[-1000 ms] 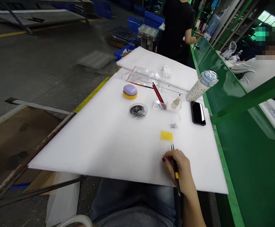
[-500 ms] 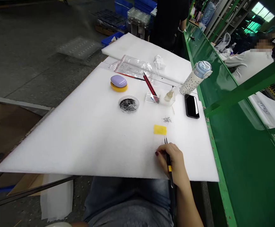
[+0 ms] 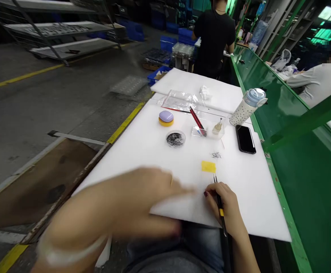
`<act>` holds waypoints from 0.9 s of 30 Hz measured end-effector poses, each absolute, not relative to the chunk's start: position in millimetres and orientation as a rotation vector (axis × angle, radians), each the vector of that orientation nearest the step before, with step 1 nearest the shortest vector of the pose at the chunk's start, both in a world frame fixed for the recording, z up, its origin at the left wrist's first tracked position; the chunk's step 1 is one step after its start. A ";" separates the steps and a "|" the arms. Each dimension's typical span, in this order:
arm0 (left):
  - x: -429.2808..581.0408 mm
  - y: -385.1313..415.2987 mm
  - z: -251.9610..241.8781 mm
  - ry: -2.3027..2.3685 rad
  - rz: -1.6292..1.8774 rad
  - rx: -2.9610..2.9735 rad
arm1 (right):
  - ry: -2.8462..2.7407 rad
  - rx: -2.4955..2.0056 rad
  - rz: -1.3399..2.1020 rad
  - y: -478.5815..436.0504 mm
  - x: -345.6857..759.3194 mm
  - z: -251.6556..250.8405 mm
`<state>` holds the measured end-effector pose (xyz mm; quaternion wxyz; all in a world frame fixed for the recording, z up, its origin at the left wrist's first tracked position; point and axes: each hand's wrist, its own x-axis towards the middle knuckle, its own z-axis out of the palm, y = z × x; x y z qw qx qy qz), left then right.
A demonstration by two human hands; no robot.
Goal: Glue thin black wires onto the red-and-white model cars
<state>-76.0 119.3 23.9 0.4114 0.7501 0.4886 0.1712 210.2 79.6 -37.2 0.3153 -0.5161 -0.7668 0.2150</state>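
My right hand [image 3: 225, 203] rests near the front edge of the white foam board [image 3: 256, 197], closed around black tweezers [image 3: 221, 212] with a yellow band. Their tips point at a small yellow rectangular piece [image 3: 208, 166]. Just beyond it lies a loose cluster of short black fibres [image 3: 216, 155]. My left hand [image 3: 151, 197] is in the air over the board's front left, smeared by motion, with a ring and a pale bracelet; whether it holds anything is unclear. Farther off sits a round clear dish [image 3: 176, 139] of black fibres.
Behind the dish is a purple and yellow oval item [image 3: 166, 118]. A clear tray [image 3: 207, 132] bears red tweezers [image 3: 198, 121] and a small bottle [image 3: 218, 126]. A phone [image 3: 245, 139] and a spotted bottle [image 3: 247, 107] stand right, by a green partition [image 3: 304, 163]. Two people are beyond.
My left hand has swung into view from the lower left, over the board. The camera view has shifted, so the board sits lower and farther right. My right hand still holds the tweezers.
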 end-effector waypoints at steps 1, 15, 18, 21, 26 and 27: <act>-74.1 151.3 36.4 1.185 0.436 2.042 | -2.022 -1.357 0.563 79.5 210.2 -37.7; -100.9 315.0 -50.4 1.740 1.176 1.881 | -2.210 -1.435 0.941 101.7 239.0 3.0; -98.2 317.5 -50.8 1.739 1.135 1.910 | -2.247 -1.462 1.040 127.5 253.1 35.4; -97.1 318.9 -51.2 1.728 1.100 1.925 | -2.177 -1.460 1.188 160.9 265.5 58.5; -100.0 315.8 -50.5 1.719 1.085 1.930 | -2.012 -1.347 1.540 197.1 262.9 54.6; -100.6 315.0 -49.9 1.723 1.086 1.928 | -1.980 -1.306 1.599 200.3 259.7 49.5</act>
